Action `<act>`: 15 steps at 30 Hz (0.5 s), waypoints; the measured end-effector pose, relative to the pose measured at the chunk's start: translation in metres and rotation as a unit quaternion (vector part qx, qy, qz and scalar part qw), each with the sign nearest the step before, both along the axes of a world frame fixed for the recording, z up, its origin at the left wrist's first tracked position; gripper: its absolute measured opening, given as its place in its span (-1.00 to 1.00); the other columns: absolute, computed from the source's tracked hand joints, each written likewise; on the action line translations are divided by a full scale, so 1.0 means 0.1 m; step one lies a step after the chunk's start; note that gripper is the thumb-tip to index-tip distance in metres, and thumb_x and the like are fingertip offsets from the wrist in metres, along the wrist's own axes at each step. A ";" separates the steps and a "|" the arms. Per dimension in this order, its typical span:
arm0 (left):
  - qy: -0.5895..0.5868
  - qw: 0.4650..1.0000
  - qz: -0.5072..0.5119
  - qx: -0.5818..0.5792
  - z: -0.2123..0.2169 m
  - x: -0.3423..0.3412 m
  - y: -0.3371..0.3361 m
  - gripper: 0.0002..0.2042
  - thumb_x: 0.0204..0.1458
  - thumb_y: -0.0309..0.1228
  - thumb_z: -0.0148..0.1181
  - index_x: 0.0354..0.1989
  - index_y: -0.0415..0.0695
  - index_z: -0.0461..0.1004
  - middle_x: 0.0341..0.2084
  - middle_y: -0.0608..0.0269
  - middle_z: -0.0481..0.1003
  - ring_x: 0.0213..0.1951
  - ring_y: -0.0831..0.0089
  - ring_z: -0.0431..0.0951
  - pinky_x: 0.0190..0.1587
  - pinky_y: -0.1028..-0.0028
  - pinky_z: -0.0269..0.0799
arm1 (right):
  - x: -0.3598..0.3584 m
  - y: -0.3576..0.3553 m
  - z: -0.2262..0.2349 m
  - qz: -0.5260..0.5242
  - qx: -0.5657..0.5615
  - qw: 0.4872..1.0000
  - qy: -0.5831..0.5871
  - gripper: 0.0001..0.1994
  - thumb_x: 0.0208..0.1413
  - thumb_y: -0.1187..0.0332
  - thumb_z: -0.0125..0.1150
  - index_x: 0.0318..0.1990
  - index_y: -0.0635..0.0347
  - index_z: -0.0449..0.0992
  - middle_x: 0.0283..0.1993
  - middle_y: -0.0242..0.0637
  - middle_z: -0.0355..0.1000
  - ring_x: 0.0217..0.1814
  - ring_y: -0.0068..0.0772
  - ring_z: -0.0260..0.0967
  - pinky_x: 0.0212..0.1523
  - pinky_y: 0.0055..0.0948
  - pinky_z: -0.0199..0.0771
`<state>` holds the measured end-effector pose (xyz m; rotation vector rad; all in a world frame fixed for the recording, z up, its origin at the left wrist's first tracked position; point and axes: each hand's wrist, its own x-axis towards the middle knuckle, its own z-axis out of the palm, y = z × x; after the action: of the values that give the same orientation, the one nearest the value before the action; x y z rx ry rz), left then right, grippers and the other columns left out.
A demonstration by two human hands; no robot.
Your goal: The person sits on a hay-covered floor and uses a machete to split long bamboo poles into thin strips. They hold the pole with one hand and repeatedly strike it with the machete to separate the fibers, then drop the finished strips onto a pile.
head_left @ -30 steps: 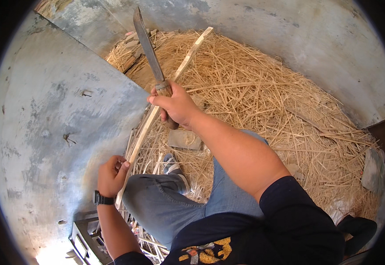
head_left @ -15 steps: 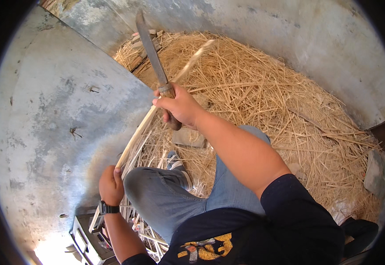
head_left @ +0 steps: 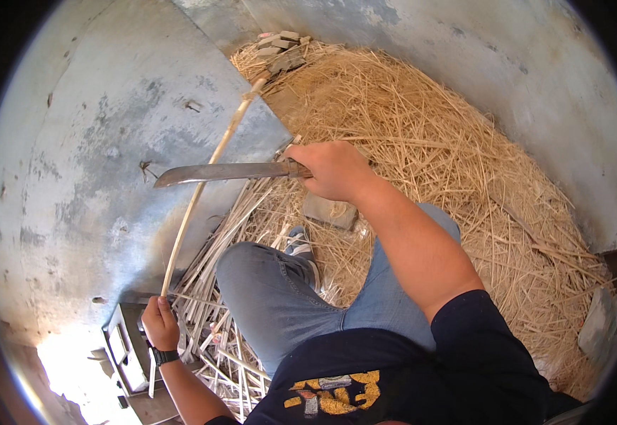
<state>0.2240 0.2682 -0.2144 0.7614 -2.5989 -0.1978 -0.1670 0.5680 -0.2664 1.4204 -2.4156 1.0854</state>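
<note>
My left hand point(head_left: 160, 324), with a dark watch at its wrist, is closed around the lower end of a long pale strip point(head_left: 184, 221), which looks like split bamboo. The strip slants up and away to a frayed far end. My right hand point(head_left: 333, 170) grips the handle of a machete point(head_left: 227, 171), its long blade pointing left. In the picture the blade crosses in front of the strip's middle; whether they touch I cannot tell. Fingers hide most of the handle.
Shavings and thin split pieces point(head_left: 422, 142) cover the floor. Pale strips point(head_left: 220, 265) lie beside my left knee. A grey metal sheet point(head_left: 96, 142) stands at left, a dark box point(head_left: 128, 347) near my left wrist. Bricks point(head_left: 280, 46) sit at the back; a flat block point(head_left: 330, 211) lies ahead.
The machete has swung from pointing away to pointing left across the strip. My right hand has come off the strip's upper part. My left hand has drawn slightly nearer and left, holding the strip.
</note>
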 end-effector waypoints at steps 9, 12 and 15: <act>0.020 0.999 0.013 -0.036 -0.05 0.40 -0.10 -0.60 0.39 -0.23 -0.11 -0.48 -0.21 0.34 -0.69 0.04 0.31 -0.62 0.09 0.33 -0.51 0.21 0.20 | 0.15 -0.43 0.34 0.037 -0.023 0.990 0.134 -0.84 0.03 0.34 0.28 -0.26 0.14 0.49 -0.39 -0.19 0.53 -0.33 -0.07 0.58 -0.35 -0.13 0.58; 0.003 0.998 0.025 -0.052 0.01 0.40 -0.04 -0.60 0.40 -0.24 -0.12 -0.48 -0.21 0.35 -0.67 0.02 0.32 -0.59 0.05 0.37 -0.50 0.20 0.22 | -0.08 -0.34 0.13 0.050 0.018 0.994 0.090 -0.84 0.07 0.32 0.26 -0.22 0.16 0.51 -0.38 -0.16 0.54 -0.31 -0.08 0.58 -0.31 -0.12 0.59; -0.008 0.997 0.044 -0.069 0.01 0.41 -0.02 -0.60 0.39 -0.22 -0.10 -0.48 -0.21 0.36 -0.64 -0.01 0.35 -0.54 -0.03 0.41 -0.47 0.13 0.25 | -0.56 -0.10 -0.22 -0.068 0.077 0.992 -0.075 -0.76 0.07 0.21 0.31 -0.18 0.14 0.59 -0.32 -0.10 0.58 -0.24 -0.04 0.58 -0.21 -0.09 0.59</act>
<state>0.2653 0.2664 -0.2137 0.8287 -2.5560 0.0143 -0.2229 0.5578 -0.2880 1.2348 -2.7100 1.0273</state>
